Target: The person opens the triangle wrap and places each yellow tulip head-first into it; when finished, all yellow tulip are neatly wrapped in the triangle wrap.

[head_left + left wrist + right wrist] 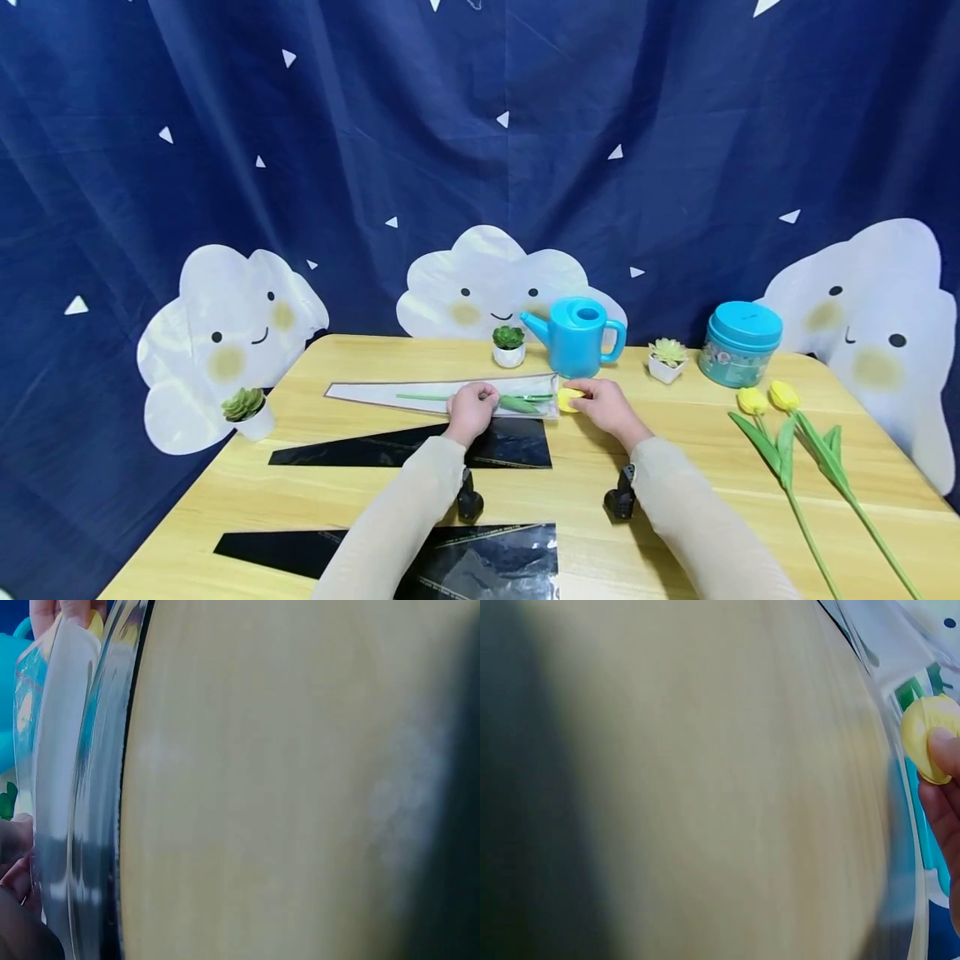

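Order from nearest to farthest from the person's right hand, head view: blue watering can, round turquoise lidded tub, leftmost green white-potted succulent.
1. Blue watering can, just behind the right hand.
2. Round turquoise lidded tub, back right.
3. Green white-potted succulent, far left edge.

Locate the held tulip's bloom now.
In the head view, right of centre, the yellow bloom is pinched by the right hand, just outside the wide end of the flower sleeve, in front of the blue watering can.
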{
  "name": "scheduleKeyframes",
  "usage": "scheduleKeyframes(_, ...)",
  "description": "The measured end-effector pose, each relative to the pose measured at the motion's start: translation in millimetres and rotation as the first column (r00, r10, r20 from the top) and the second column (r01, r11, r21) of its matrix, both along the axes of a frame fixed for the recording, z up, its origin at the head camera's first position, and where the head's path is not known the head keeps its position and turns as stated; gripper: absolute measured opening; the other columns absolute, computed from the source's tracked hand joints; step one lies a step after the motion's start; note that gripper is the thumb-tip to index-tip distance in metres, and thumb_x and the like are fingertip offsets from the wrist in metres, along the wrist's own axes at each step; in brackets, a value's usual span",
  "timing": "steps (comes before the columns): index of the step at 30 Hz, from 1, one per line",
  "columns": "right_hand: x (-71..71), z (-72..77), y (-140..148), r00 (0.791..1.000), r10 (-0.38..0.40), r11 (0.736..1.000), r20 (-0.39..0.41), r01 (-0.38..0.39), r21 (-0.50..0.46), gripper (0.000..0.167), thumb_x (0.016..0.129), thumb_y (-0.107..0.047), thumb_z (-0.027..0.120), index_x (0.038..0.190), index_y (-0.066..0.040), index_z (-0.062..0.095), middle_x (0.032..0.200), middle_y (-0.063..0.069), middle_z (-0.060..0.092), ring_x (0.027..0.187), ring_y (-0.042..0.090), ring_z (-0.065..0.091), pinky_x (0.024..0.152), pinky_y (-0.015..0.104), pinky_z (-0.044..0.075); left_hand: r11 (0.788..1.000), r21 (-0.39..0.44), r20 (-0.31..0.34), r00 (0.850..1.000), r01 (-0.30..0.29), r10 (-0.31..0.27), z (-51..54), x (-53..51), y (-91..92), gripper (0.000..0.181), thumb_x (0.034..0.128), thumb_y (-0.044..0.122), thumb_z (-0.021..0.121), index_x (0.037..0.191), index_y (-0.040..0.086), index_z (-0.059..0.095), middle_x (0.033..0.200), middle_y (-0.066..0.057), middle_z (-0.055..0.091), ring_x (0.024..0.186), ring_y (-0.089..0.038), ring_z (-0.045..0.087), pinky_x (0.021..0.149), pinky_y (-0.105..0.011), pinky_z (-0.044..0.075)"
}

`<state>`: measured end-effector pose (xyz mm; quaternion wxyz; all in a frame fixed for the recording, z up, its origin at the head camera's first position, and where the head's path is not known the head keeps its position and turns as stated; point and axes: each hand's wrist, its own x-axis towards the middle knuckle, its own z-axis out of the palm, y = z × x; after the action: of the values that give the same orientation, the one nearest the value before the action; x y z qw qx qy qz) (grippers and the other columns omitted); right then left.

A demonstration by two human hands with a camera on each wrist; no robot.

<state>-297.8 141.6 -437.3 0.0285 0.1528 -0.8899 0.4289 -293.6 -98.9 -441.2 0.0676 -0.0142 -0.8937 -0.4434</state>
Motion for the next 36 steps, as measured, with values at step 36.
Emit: scheduleKeyframes(36, -8.8, -12.9, -34, 0.978, -0.078, 0.897, 0.195, 0.154, -0.414, 0.027, 0.085, -0.002, 0.064, 0.111, 0.007, 0.061, 0.089, 0.010, 0.065, 0.075, 0.010, 0.057, 0.064, 0.020, 0.047, 0.999, 0.035, -0.081, 0.997, 0.010, -0.007, 1.6, -0.6, 8.4, 0.011, 0.0913, 0.015, 0.059, 0.085, 0.011, 0.067, 0.088, -0.002, 0.066, 0.103, -0.029, 0.058, 0.109, -0.049, 0.017)
